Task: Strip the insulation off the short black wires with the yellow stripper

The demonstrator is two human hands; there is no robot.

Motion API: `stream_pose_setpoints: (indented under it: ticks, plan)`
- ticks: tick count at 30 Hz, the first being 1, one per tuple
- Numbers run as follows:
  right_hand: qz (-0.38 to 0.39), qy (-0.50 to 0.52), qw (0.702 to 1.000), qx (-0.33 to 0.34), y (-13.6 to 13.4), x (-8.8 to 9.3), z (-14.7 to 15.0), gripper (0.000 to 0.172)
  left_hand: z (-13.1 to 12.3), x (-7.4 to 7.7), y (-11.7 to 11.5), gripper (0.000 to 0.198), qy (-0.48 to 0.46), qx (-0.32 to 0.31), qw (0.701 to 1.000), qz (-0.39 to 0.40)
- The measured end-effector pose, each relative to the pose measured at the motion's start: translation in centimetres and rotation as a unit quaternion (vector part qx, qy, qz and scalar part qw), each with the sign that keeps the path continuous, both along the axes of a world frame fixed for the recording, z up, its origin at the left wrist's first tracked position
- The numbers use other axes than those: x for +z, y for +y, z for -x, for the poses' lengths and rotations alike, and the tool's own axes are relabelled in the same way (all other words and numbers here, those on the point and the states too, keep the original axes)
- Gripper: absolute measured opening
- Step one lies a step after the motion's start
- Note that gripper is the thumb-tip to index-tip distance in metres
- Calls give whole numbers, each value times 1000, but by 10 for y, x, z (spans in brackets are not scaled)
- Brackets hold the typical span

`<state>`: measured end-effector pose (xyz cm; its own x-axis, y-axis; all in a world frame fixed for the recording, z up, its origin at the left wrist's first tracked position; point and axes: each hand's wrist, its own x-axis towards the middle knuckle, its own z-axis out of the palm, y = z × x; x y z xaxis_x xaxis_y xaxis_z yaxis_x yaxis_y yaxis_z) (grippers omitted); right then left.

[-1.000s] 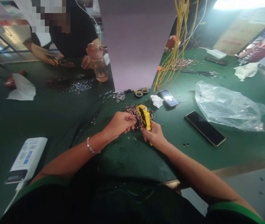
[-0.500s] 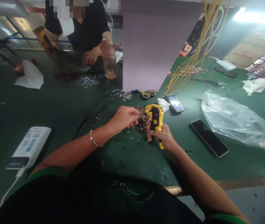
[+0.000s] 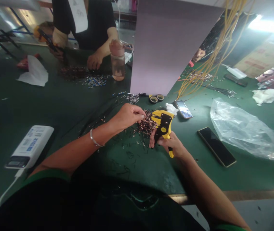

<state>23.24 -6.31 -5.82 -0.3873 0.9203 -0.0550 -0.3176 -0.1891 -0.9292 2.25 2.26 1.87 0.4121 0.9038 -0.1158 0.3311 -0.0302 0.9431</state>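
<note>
Our right hand point(image 3: 168, 145) clenches a yellow-and-black wire stripper point(image 3: 163, 125), its head just beside a heap of short cut wires point(image 3: 146, 125) with coppery ends. The heap lies on the green table point(image 3: 194, 173) at 12 o'clock from us. Our left hand point(image 3: 126, 117) comes in from 9 o'clock, its fingers point(image 3: 139, 116) pinched at the heap's edge, apparently on one short wire point(image 3: 143, 116), though it is too thin to be sure. The step in hand looks like picking single pieces from the heap; the next move calls for lifting this one clear of its tangled neighbours. From the heap, two tape rolls point(image 3: 156, 98) sit at 12 o'clock, a keypad phone point(image 3: 183, 109) at 2, a plastic bag point(image 3: 243, 128) at 3, and a power bank point(image 3: 30, 146) at 9.
</note>
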Motion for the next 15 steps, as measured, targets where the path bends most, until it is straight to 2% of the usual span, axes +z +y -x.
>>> stream_pose_setpoints:
  ticks: [7,15]
  plan:
    - [-3,27,998,59,-1,2,-1,32,3,3,4,9,-14,-23,999,29]
    - [-6,44,998,51,-7,7,3,30,3,6,2,10,10,-40,999,31]
